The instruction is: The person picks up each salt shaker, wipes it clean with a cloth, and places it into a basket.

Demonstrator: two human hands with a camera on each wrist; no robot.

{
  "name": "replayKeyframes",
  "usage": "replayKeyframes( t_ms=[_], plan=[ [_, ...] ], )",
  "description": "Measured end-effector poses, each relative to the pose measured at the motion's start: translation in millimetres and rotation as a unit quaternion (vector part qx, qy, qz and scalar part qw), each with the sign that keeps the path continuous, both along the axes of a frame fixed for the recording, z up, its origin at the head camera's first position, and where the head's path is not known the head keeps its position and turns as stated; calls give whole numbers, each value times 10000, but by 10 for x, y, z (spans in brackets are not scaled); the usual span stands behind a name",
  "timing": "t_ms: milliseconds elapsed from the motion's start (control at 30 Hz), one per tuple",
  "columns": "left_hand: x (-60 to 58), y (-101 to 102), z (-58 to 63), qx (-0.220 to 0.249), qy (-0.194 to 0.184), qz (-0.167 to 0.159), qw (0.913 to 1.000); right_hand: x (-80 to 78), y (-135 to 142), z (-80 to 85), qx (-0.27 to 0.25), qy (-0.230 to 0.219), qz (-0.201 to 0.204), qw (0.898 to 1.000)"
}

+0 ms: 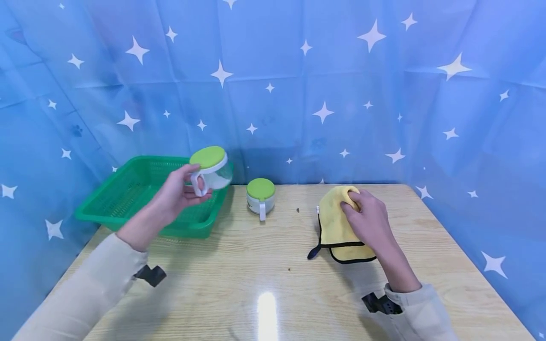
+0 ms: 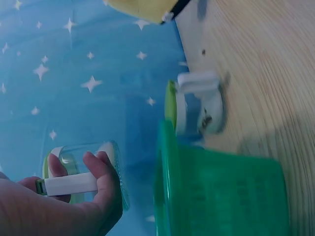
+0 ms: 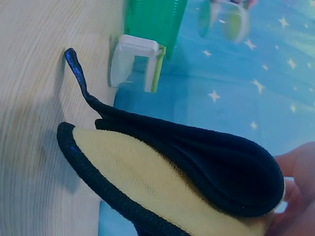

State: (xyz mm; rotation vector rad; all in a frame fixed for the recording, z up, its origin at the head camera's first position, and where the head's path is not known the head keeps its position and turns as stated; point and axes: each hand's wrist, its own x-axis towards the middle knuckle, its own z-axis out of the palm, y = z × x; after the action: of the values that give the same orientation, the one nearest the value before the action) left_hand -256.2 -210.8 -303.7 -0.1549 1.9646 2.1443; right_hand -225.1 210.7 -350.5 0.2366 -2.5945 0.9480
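My left hand [image 1: 181, 189] grips the white handle of a clear glass seasoning jar [image 1: 219, 175] with a green lid, raised beside the right rim of a green plastic basket [image 1: 209, 222]. In the left wrist view, fingers curl round that jar's handle [image 2: 71, 184]. A second green-lidded seasoning jar [image 1: 261, 194] stands upright on the table, its handle toward me. On the right, my right hand [image 1: 368, 215] pinches the top of a folded yellow cloth [image 1: 337, 220] with black edging. The cloth's lower edge hangs close over the tabletop, its dark loop [image 3: 76, 71] sticking out.
The wooden table [image 1: 222, 284] ends at the back against a blue star-patterned curtain [image 1: 273, 118]. The basket takes up the table's back left corner. Small dark specks [image 1: 297, 210] lie on the wood between the standing jar and the cloth.
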Motion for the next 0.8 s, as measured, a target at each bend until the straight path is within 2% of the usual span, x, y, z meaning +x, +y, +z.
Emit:
replayKeyframes(
  t_ms=[133, 367, 567, 800],
  plan=[
    [-101, -257, 1, 191, -386, 190, 9989, 5, 18, 3, -37, -67, -6, 10000],
    [-289, -676, -24, -128, -748, 284, 9967, 6, 29, 6, 0, 96, -5, 10000],
    [-451, -1025, -42, -654, -1086, 160, 9918, 14, 42, 19, -51, 124, -3, 9999],
    [-657, -1340, -37, -1514, -1635, -163, 9747, 7, 63, 10, -37, 189, 19, 9998]
  ],
)
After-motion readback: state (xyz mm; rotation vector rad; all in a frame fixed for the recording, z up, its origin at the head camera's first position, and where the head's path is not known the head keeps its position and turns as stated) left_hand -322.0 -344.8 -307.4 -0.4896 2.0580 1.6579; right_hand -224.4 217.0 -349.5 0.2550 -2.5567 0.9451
